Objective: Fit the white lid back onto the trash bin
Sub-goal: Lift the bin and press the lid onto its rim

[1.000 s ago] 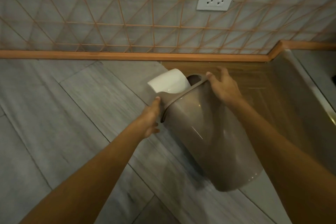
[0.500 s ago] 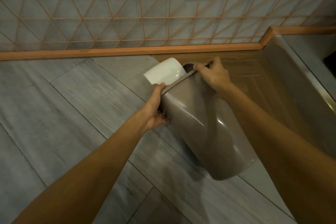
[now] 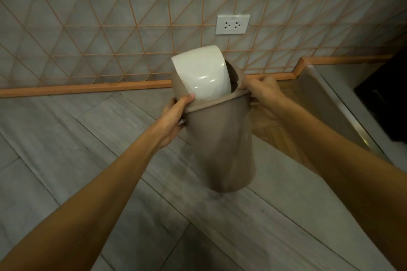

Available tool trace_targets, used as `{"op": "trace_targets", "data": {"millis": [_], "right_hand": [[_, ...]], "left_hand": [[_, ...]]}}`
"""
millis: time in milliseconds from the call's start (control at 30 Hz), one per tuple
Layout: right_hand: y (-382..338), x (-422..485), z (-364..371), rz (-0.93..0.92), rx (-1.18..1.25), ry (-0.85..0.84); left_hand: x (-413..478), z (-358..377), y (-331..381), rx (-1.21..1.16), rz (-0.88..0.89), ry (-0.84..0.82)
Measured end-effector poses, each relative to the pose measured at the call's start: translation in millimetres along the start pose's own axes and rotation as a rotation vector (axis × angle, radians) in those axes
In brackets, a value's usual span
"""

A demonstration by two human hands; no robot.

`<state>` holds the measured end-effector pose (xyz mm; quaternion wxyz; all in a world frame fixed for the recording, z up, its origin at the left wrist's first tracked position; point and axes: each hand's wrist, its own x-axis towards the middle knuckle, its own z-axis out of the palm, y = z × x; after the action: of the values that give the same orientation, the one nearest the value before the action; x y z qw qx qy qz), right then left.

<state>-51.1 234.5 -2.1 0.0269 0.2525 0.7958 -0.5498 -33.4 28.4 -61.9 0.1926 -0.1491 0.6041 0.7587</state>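
A taupe plastic trash bin (image 3: 222, 145) is held off the floor, nearly upright, its base tipped slightly toward me. On its top sits a domed cover with a glossy white swing lid (image 3: 201, 77) tilted up, leaving a dark gap behind it. My left hand (image 3: 176, 114) grips the bin's rim on the left, thumb pressed against the lower edge of the white lid. My right hand (image 3: 262, 90) grips the rim on the right side. The bin's inside is hidden.
Grey wood-look floor planks (image 3: 66, 138) lie below. A tiled wall with orange lines carries a white double socket (image 3: 233, 24), with an orange skirting (image 3: 88, 88) at its foot. A wooden floor patch and a grey cabinet side (image 3: 326, 103) stand to the right.
The bin has swung from lying tilted on its side to nearly upright and risen toward the wall. Both hands kept their grip on the rim; the white lid now faces me.
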Motion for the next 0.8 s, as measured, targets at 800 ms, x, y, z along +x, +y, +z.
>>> {"op": "trace_targets", "data": {"millis": [800], "right_hand": [[61.9, -99.5, -5.3, 0.095, 0.412, -0.263]], "left_hand": [[-74.9, -57.9, -37.0, 0.046, 0.192, -0.049]]}}
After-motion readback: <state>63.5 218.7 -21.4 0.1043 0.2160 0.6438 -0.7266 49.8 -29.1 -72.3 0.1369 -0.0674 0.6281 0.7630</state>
